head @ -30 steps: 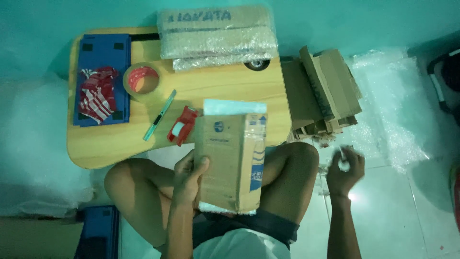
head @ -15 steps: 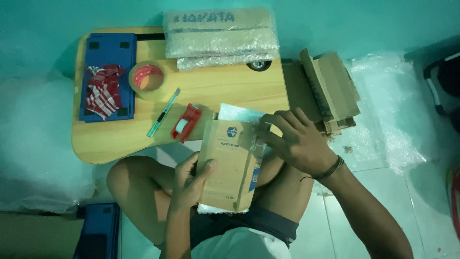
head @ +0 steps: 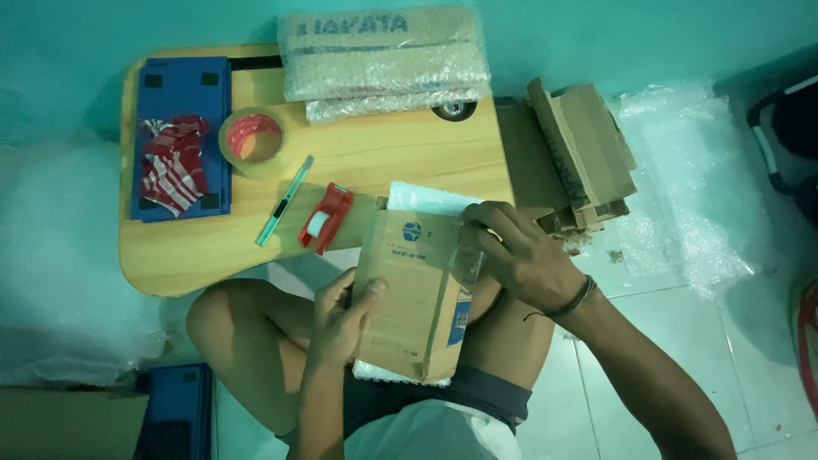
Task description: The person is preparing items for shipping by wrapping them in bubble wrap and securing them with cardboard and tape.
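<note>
Cardboard box (head: 415,294): right hand (head: 520,255) has returned, fingers seemingly pinching its top edge; left hand (head: 341,319) fingers clasp its side.

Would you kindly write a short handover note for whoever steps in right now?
Left hand: grips the left edge of the cardboard box on the lap.
Right hand: on the box's upper right edge, at a clear strip there.
White padding sticks out of the box top.
On the table: red tape dispenser, cutter, tape roll.
Done: box wrapped around the padding.
Left: top end open.
</note>
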